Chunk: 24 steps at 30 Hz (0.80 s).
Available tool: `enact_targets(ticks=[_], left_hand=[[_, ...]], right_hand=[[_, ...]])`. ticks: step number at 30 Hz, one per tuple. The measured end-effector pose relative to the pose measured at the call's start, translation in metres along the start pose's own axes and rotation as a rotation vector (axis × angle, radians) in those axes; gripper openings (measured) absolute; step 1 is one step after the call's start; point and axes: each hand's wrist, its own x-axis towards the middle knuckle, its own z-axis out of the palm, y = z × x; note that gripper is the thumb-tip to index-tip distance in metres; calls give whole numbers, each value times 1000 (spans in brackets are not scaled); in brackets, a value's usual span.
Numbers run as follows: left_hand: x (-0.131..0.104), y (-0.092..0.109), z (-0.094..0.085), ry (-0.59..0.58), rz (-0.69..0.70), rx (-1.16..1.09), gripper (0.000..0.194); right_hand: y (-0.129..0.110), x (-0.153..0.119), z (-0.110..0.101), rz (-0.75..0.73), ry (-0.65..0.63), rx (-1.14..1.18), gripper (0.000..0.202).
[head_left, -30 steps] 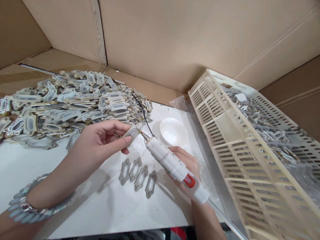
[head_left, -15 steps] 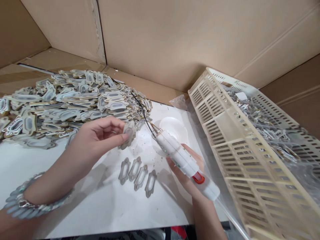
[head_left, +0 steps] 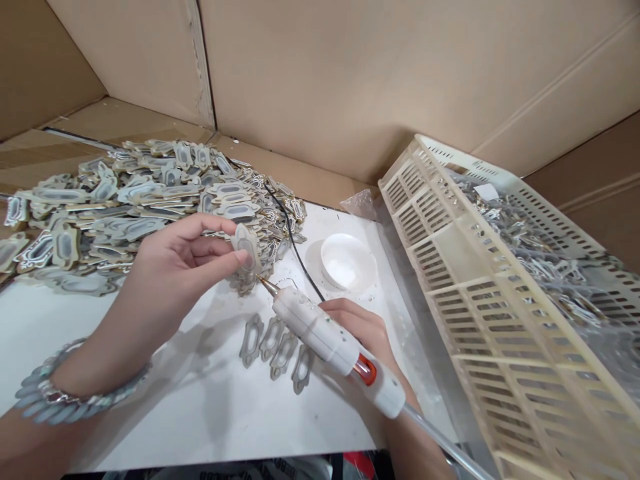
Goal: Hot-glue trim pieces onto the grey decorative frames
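Note:
Between the thumb and fingers of my left hand [head_left: 187, 263] is a small grey frame-shaped plate [head_left: 246, 248], held up above the table. My right hand [head_left: 357, 327] is closed around a white glue gun [head_left: 320, 330], partly hidden behind its body. The gun's brass nozzle [head_left: 269, 285] points up and left, its tip at the lower edge of the held plate; I cannot tell whether they touch. A clear glue stick [head_left: 440, 433] runs out of the gun's back end. Several similar loose plates [head_left: 251, 340] lie in a row on the table below, partly behind the gun.
A large heap of plates [head_left: 135, 207] covers the table's back left. A white bowl [head_left: 349, 262] stands behind my right hand, with a black cable [head_left: 300, 257] beside it. To the right, a cream plastic crate [head_left: 450, 267] holds bagged metal pieces [head_left: 525, 233]. Cardboard walls [head_left: 320, 87] enclose the table.
The glue gun has moved left and down, bringing its nozzle to the held plate. My left hand has shifted slightly left and up with that plate.

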Motion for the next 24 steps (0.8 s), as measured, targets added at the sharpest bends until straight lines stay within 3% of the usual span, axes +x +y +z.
enact_targets(ticks=[6, 24], left_hand=[[-2, 0, 3, 1, 48, 1, 31], [-4, 5, 7, -41, 157, -95, 17]], right_hand=[[-2, 0, 2, 55, -17, 23, 11], [3, 1, 2, 30, -8, -14, 14]])
